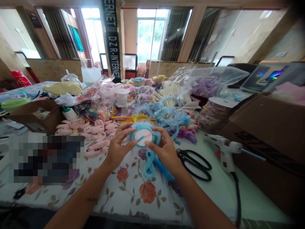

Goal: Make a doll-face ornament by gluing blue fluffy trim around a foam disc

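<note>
The white disc (144, 135) sits between both hands over the floral tablecloth (102, 192); from here I cannot tell whether it touches the cloth. The left hand (120, 142) and right hand (166, 149) are half curled, fingers and thumbs gripping opposite sides of the disc and its fluffy blue band (143, 125). Apply light, equal pressure from both sides; the band should seat evenly, with the looped blue strand (150, 170) below free of twists. The disc is round and smooth-looking; the band, thick and fuzzy.
</note>
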`<action>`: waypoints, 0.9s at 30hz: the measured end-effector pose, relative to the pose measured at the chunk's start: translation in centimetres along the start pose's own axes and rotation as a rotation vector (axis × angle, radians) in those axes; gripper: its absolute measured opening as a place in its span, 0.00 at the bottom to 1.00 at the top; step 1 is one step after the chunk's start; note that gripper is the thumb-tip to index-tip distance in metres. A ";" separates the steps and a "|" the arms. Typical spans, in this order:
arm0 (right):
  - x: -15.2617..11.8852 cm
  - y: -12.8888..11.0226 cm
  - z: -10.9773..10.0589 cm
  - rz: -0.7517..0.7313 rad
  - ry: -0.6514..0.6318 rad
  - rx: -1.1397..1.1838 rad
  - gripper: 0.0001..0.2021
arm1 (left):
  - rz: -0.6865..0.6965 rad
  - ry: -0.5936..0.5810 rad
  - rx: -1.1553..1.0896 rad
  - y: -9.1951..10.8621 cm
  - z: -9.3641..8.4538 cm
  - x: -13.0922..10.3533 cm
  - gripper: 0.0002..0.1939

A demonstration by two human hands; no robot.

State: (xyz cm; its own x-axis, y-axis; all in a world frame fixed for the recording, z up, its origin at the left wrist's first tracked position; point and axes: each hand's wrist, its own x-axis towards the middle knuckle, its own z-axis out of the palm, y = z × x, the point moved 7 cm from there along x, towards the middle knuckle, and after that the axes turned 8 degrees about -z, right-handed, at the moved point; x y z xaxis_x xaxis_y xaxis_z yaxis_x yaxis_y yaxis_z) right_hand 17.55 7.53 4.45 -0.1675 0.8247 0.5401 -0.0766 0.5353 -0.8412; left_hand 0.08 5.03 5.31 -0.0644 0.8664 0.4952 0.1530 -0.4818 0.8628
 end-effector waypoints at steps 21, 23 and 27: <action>-0.1 0.7 0.2 0.129 0.162 0.174 0.23 | 0.234 0.285 0.343 2.2 -0.9 -1.0 0.09; -0.2 0.7 0.3 0.129 0.159 0.177 0.23 | 0.233 0.261 0.352 2.0 -0.6 -0.9 0.10; -0.3 0.8 0.3 0.113 0.183 0.180 0.23 | 0.122 0.247 0.207 0.7 -0.6 -0.7 0.08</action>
State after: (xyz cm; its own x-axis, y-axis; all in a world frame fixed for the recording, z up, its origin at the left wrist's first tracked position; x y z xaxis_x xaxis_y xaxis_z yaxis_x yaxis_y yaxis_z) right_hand 17.25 7.72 3.59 -0.0054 0.9054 0.4245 -0.2437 0.4105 -0.8787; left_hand -0.33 3.95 5.64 -0.2659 0.7339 0.6251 0.3700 -0.5210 0.7692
